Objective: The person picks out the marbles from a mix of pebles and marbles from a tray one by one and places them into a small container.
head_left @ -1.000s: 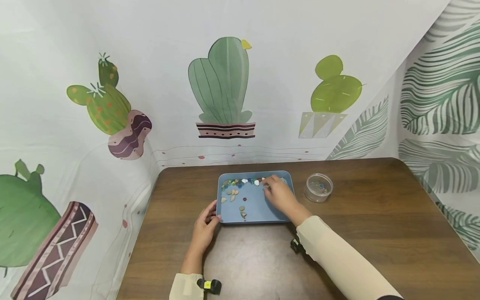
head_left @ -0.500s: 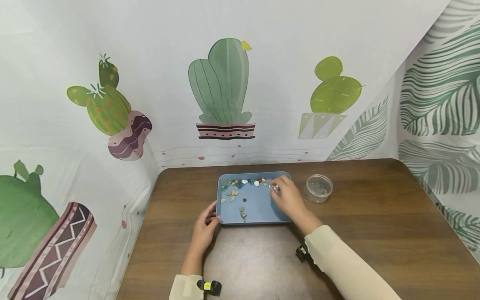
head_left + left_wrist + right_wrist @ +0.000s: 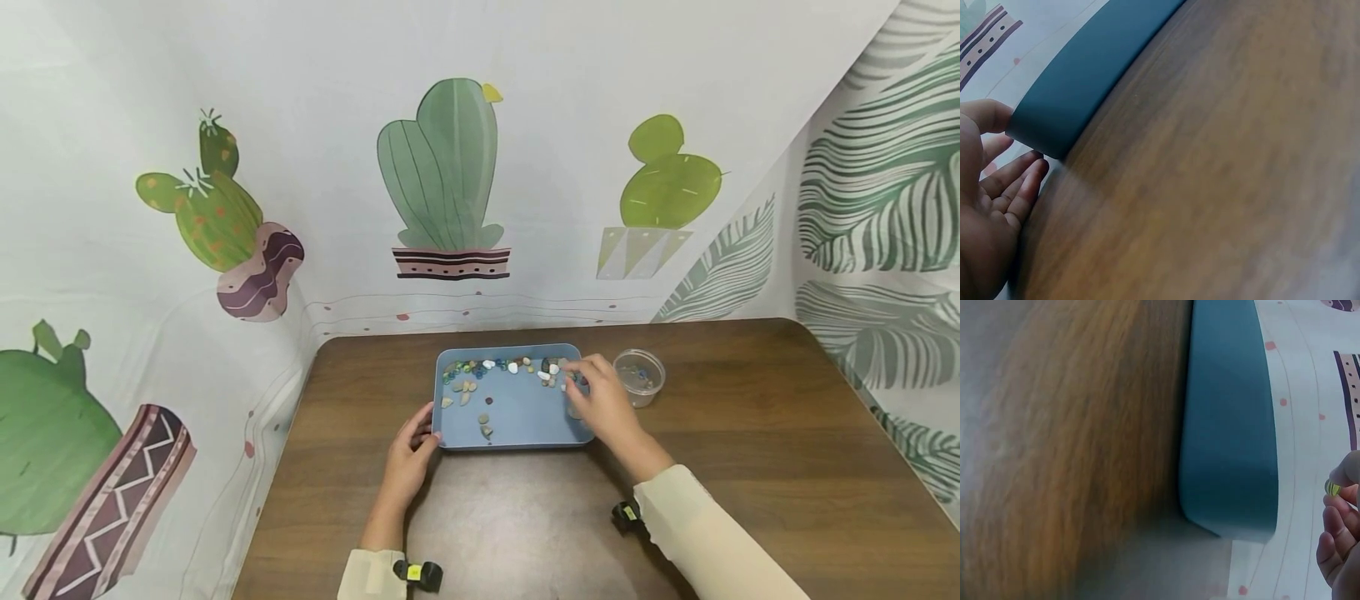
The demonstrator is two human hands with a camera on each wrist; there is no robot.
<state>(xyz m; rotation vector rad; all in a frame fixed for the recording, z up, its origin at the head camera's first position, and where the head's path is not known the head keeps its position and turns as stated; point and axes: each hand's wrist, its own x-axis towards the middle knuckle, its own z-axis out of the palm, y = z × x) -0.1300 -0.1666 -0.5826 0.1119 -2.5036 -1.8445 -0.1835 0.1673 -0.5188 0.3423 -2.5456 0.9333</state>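
Observation:
A shallow blue tray [image 3: 525, 417] lies on the table with small stones and glass pieces in it. Most line its far side, some white [image 3: 513, 367]. Tan pebbles [image 3: 465, 387] are grouped at its left. My left hand [image 3: 411, 450] holds the tray's near left corner, thumb on the rim and fingers along the wall. Over the tray's right end, my right hand [image 3: 606, 404] is raised. In the right wrist view, its thumb and fingertip pinch a small yellow-green glass marble [image 3: 1332, 487]. The hand partly covers the pieces beneath it.
Just right of the tray stands a clear round tub [image 3: 647, 398] with a few small glass pieces inside. The wooden table [image 3: 780, 433] meets a printed cloth backdrop [image 3: 555, 192] at its far edge.
My right hand has moved right along the tray, from its far middle to its right end, uncovering white and brown stones. The left hand and tray have stayed put.

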